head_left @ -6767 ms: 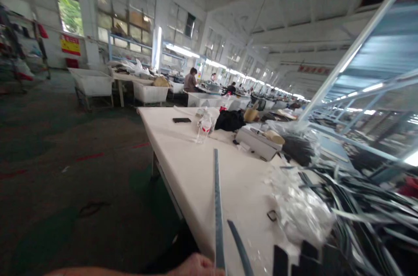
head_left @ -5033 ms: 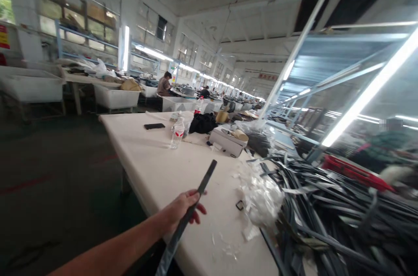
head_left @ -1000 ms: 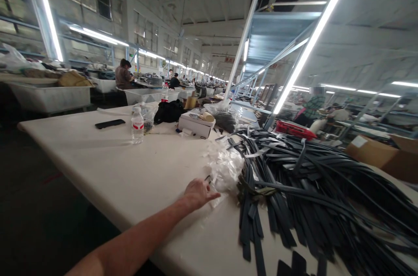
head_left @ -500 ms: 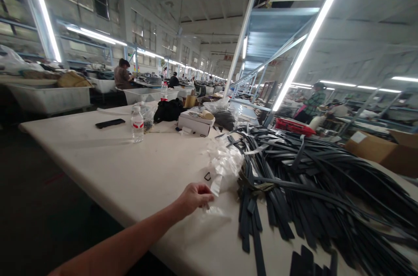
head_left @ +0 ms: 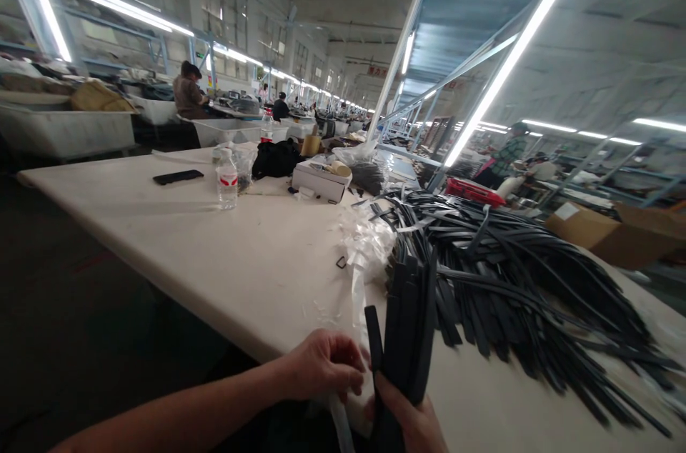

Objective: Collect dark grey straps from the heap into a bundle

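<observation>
The whole view has dropped toward the near edge of the bench [head_left: 176, 239], and here's the change: half a second back only the left hand was out on the white top, pinching at clear film; now both hands are together at that near edge. The right hand [head_left: 410, 421] has come in from below, closed round a bundle of dark straps [head_left: 410, 324], their ends fanning upward. The left hand [head_left: 324, 367], fingers curled, has drawn back from the scraps and grips a clear plastic strip [head_left: 358, 296] just beside the bundle. My read: the strip is being brought to the bundle, wrapping or bagging, though I can't tell if it's round the straps yet.

Biggest thing on the bench is the heap of dark straps [head_left: 525, 274], sprawling across the right side toward the far edge. Against its left flank sits the pile of clear plastic scraps [head_left: 367, 239], a small dark buckle [head_left: 341, 262] beside it.

Containers now. A brown cardboard box [head_left: 605, 235] at the right edge, contents out of sight. A red tray [head_left: 474, 191] behind the heap, contents unclear. A white box [head_left: 321, 181] mid-bench, open, holding a pale roll. A water bottle [head_left: 227, 168] toward the far left, looking nearly empty, with a black phone [head_left: 178, 176] lying beside it.
</observation>
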Tool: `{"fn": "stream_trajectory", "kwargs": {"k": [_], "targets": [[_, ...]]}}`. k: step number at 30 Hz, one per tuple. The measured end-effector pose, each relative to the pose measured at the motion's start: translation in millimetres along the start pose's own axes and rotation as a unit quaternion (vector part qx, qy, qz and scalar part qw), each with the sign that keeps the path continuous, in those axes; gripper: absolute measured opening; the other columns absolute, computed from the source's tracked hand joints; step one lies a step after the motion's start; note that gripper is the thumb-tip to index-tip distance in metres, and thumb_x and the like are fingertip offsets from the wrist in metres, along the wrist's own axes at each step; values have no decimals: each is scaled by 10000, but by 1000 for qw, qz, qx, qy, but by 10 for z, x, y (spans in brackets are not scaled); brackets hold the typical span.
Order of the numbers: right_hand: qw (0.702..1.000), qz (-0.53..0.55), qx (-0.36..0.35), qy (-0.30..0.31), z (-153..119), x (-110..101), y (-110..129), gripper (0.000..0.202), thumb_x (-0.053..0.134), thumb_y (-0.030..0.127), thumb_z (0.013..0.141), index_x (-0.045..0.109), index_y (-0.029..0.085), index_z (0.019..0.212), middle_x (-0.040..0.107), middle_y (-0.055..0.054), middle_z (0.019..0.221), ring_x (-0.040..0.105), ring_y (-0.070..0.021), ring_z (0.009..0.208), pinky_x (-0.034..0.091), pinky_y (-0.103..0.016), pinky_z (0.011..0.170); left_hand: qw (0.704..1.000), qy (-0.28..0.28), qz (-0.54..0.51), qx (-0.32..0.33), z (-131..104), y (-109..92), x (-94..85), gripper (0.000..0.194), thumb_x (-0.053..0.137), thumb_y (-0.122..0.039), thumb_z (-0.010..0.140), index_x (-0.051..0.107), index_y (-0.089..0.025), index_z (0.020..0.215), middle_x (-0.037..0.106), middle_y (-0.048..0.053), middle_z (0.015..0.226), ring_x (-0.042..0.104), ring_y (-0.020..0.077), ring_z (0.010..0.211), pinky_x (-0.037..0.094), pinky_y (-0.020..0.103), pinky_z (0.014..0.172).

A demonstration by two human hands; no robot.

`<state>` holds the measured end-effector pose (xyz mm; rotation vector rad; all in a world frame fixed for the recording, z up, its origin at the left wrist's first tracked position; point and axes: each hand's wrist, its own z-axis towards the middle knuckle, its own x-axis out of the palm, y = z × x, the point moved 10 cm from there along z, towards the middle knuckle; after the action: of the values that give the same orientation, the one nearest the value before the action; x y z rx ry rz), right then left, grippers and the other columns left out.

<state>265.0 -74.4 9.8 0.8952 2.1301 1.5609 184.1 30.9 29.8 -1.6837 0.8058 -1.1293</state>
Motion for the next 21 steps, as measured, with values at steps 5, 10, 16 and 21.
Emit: {"fn": "stream_trajectory", "kwargs": {"k": [5, 10, 16, 21], "targets": [[999, -32, -6, -26, 73, 69, 284, 637, 788, 634, 582, 691, 99, 914, 601, 1, 541, 446, -78, 424, 322, -200, 399, 998, 30, 45, -29, -81, 141, 6, 285, 788, -311, 535, 648, -108, 677, 566, -45, 569, 459, 32, 514, 347, 143, 505], [993, -74, -55, -75, 69, 48, 564, 614, 818, 618, 513, 709, 81, 790, 621, -26, 512, 483, -95, 440, 339, -207, 408, 992, 22, 123, 3, -186, 103, -80, 299, 807, -353, 580, 713, -115, 735, 584, -37, 642, 480, 50, 602, 381, 150, 579], [988, -48, -111, -101, 190, -37, 732, 523, 868, 506, 541, 731, 88, 825, 686, -53, 593, 589, -130, 537, 452, -201, 479, 985, 98, 118, -81, -340, 467, -22, 266, 803, -336, 584, 702, -131, 720, 605, -37, 641, 496, 47, 577, 374, 135, 541], [987, -9, -99, -127, 256, -107, 770, 502, 895, 449, 495, 724, 91, 801, 683, -44, 604, 584, -123, 503, 422, -185, 411, 981, 127, 90, -116, -531, 803, 0, 285, 827, -311, 540, 681, -159, 733, 629, -47, 676, 528, 54, 599, 413, 139, 569]]}}
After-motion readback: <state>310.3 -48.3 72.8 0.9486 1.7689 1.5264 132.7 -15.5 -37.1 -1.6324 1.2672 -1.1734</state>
